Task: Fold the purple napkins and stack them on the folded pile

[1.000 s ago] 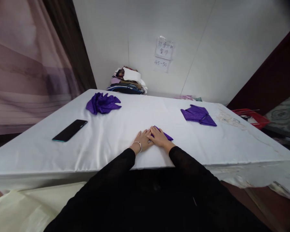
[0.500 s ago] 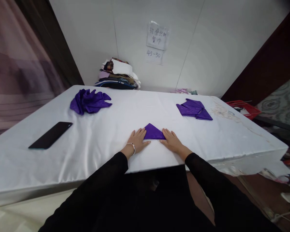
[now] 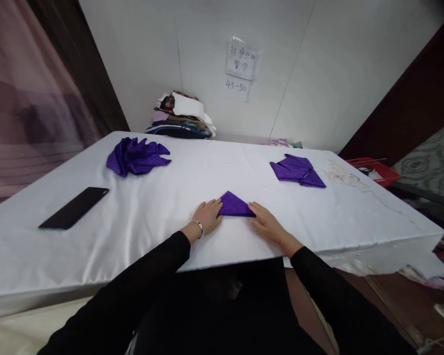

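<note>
Resting flat with fingers spread, the left hand [image 3: 207,216] and right hand [image 3: 267,224] touch the two lower corners of a folded purple napkin [image 3: 235,205] on the white table [image 3: 163,207], gripping nothing.

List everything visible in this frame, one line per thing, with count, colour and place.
folded napkin: 1, purple, triangle at near table edge, between both hands
loose napkins: 1 heap, purple, far left
napkin pile: 1, purple, far right
phone: 1, black, left
table: 1, white cloth
fabric stack: 1, mixed colours, by wall
paper notes: 2, white, on wall
basket: 1, red, right of table
left hand: flat, touching napkin
right hand: flat, touching napkin
</note>
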A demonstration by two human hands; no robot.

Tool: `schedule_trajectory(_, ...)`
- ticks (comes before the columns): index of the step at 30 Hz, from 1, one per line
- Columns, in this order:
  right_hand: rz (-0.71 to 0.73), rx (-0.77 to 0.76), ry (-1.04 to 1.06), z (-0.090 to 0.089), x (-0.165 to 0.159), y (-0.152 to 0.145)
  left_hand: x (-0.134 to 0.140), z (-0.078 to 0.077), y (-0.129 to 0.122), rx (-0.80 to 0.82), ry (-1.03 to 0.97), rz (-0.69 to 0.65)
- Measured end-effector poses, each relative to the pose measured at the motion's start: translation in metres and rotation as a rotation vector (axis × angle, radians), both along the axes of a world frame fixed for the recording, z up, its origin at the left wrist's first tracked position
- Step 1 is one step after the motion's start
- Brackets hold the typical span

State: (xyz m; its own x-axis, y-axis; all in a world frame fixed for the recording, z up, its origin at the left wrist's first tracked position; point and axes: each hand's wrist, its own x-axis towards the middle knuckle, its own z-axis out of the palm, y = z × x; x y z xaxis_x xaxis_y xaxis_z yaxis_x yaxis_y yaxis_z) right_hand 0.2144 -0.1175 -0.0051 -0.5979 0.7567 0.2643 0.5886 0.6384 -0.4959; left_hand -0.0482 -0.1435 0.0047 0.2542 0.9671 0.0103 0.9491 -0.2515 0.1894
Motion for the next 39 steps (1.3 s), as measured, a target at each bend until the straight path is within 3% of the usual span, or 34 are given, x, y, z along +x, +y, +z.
schedule_trajectory(9, -0.005, 0.07, -0.126, -0.012, -0.003, 0.0, -0.005, 0.001, -0.004, 0.098, 0.051, -0.035)
schedule_trajectory(16, -0.046, 0.133, -0.138, -0.009, -0.009, 0.0, -0.006, 0.007, 0.003, 0.111, 0.094, -0.037)
schedule_trajectory(20, -0.06, 0.16, -0.148, -0.006, -0.013, -0.001, -0.007, 0.024, 0.01, 0.04, -0.119, 0.079)
schedule_trajectory(23, -0.076, 0.153, -0.15, -0.005, -0.016, -0.001, -0.009, 0.045, 0.019, -0.076, -0.374, 0.187)
schedule_trajectory(27, -0.136, 0.083, -0.103, -0.003, -0.021, 0.0, -0.012, 0.072, 0.033, -0.253, -0.519, 0.257)
schedule_trajectory(31, -0.152, -0.108, 0.13, 0.011, -0.02, 0.001, -0.02, 0.092, 0.039, -0.416, -0.765, 0.308)
schedule_trajectory(34, -0.131, -0.45, 0.327, 0.028, -0.01, 0.005, -0.031, 0.099, 0.038, -0.548, -1.012, 0.281)
schedule_trajectory(37, -0.094, -0.811, 0.436, 0.041, 0.0, 0.013, -0.038, 0.094, 0.036, -0.624, -1.158, 0.246)
schedule_trajectory(39, -0.13, -0.949, 0.477, 0.043, 0.004, 0.018, -0.039, 0.082, 0.036, -0.652, -1.204, 0.24)
